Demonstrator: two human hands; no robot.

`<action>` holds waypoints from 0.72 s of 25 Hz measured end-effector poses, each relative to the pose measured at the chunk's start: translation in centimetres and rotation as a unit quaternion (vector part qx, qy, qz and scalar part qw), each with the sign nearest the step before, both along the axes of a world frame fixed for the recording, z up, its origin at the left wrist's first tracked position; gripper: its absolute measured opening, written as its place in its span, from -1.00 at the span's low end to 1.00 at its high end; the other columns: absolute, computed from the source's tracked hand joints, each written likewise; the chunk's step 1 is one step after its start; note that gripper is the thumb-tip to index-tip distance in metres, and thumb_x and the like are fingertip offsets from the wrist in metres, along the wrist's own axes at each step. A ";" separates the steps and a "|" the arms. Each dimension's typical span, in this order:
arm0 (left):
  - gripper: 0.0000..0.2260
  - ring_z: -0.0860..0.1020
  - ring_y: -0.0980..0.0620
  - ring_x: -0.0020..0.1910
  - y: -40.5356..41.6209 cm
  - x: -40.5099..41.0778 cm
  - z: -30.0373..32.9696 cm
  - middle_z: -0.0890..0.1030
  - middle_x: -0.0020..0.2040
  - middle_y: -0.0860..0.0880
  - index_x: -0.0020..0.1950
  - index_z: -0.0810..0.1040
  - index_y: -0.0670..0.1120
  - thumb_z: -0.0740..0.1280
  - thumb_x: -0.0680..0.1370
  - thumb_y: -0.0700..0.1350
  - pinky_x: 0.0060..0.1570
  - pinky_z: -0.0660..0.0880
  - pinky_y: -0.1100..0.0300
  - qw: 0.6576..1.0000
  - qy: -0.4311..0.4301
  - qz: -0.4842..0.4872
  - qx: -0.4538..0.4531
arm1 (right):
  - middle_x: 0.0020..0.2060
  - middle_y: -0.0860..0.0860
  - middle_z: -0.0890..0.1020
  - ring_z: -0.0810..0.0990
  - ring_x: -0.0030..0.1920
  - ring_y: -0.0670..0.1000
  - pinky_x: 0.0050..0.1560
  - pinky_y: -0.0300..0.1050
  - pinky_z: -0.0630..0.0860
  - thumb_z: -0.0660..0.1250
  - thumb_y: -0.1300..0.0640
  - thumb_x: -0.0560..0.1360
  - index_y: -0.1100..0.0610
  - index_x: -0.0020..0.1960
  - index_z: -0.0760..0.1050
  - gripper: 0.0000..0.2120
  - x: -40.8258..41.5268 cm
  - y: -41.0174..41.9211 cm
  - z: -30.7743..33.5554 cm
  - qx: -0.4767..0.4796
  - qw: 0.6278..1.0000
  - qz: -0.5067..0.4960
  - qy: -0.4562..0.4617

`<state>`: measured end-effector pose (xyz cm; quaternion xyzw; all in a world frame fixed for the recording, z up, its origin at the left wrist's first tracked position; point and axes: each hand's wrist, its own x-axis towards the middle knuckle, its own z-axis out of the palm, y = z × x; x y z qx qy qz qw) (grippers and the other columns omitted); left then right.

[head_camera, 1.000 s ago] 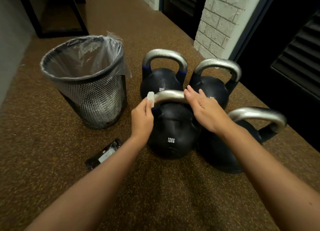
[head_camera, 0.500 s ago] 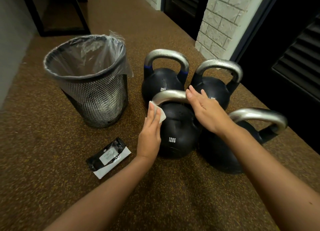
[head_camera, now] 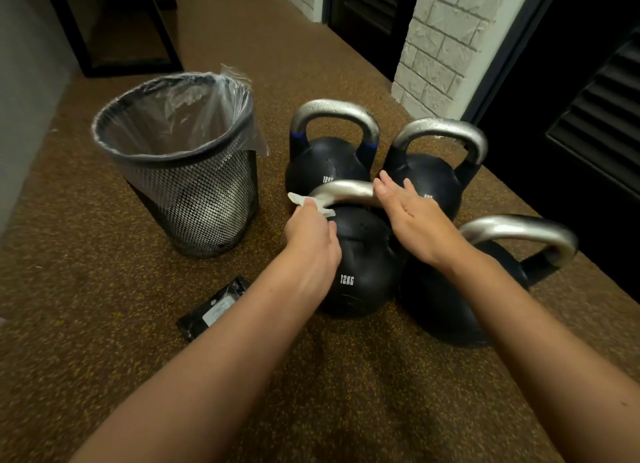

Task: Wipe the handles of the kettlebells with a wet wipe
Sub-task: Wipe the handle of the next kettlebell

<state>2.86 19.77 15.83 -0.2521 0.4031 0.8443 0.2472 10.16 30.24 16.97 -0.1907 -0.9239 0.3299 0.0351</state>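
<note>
head view, looking down at a speckled brown floor (head_camera: 104, 289). four black kettlebells with silver handles stand in a tight cluster, bodies touching or nearly so. the near-left kettlebell (head_camera: 360, 272), marked "12kg", is the one being handled; its handle (head_camera: 346, 189) arches across between the two hands. the left hand (head_camera: 310, 244) lies over the left shoulder of this kettlebell, fingers curled and pinching a white wipe (head_camera: 304, 202) against the left end of the handle, where the handle bends down to the body; a corner of the wipe sticks out to the left beyond the fingers. the right hand (head_camera: 410, 216) rests on the right end of the same handle with fingers straight and close together, palm down, holding nothing; whether the thumb hooks under the handle cannot be told. the far-left kettlebell (head_camera: 325, 164) has blue bands at the base of its handle and water droplets on the metal. the far-right kettlebell (head_camera: 429, 182) stands just behind the right hand, partly hidden by it. the near-right kettlebell (head_camera: 446, 303) lies under the right forearm, its handle pointing right. left of the cluster stands a black mesh bin (head_camera: 194, 199) lined with a clear bag. a black wipe pack (head_camera: 214, 308) with a pale label lies flat on the floor near the bin, partly covered by the left forearm. a white brick pillar (head_camera: 446, 39) and dark louvred doors (head_camera: 602, 98) close the background.
</note>
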 end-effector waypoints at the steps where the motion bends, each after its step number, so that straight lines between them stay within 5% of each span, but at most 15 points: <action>1: -0.68 0.40 -0.08 0.33 0.2 0.5 0.3 0.43 0.34 -0.18 0.38 0.34 -0.18 0.13 0.62 -0.17 0.30 0.31 0.15 1.000 0.014 -0.006 -0.019 | 0.50 -0.15 0.09 -0.11 0.52 -0.03 0.45 -0.14 -0.15 -0.11 -0.12 0.62 0.00 0.51 0.11 -0.51 0.0 0.0 0.0 -0.001 1.000 -0.001 -0.001; 4: -0.72 0.47 -0.05 0.24 0.8 1.9 -0.6 0.51 0.26 -0.15 0.29 0.47 -0.12 0.15 0.61 -0.11 0.29 0.36 0.14 0.984 0.138 -0.043 -0.100 | 0.50 -0.16 0.08 -0.12 0.52 -0.04 0.44 -0.14 -0.16 -0.12 -0.13 0.62 -0.01 0.51 0.10 -0.51 0.0 0.0 0.0 -0.003 1.000 -0.002 -0.004; 7: -0.65 0.34 0.02 0.38 0.2 3.3 -2.9 0.39 0.39 -0.10 0.41 0.34 -0.10 0.13 0.63 -0.11 0.38 0.26 0.19 0.899 0.344 -0.113 -0.246 | 0.50 -0.17 0.08 -0.12 0.52 -0.05 0.44 -0.14 -0.17 -0.13 -0.13 0.62 -0.02 0.51 0.10 -0.51 0.0 0.0 0.1 -0.009 1.000 -0.004 -0.004; 10: -0.59 0.15 0.10 0.47 -1.4 3.7 -5.9 0.18 0.50 -0.02 0.47 0.19 -0.07 0.13 0.62 -0.18 0.42 0.11 0.29 0.756 0.543 -0.154 -0.331 | 0.50 -0.18 0.07 -0.12 0.52 -0.04 0.43 -0.14 -0.17 -0.14 -0.14 0.62 -0.02 0.51 0.09 -0.50 0.0 0.2 -0.1 -0.004 1.000 -0.001 -0.005; 15: -0.52 0.13 -0.03 0.48 -2.7 0.8 -10.2 0.19 0.50 -0.10 0.47 0.23 -0.15 0.16 0.54 -0.28 0.42 0.16 0.01 0.407 0.728 -0.179 -0.522 | 0.50 -0.18 0.08 -0.12 0.52 -0.05 0.40 -0.17 -0.17 -0.15 -0.17 0.60 -0.04 0.51 0.08 -0.49 -0.2 0.4 -0.5 -0.007 1.000 -0.007 -0.007; 18: -0.54 0.19 -0.06 0.46 -2.9 -0.1 -9.9 0.25 0.47 -0.12 0.45 0.27 -0.15 0.11 0.53 -0.25 0.40 0.13 -0.06 0.319 0.751 -0.146 -0.560 | 0.49 -0.18 0.10 -0.11 0.52 -0.06 0.42 -0.16 -0.16 -0.13 -0.18 0.60 -0.05 0.50 0.09 -0.49 -0.2 0.4 -0.4 -0.012 1.000 -0.011 -0.005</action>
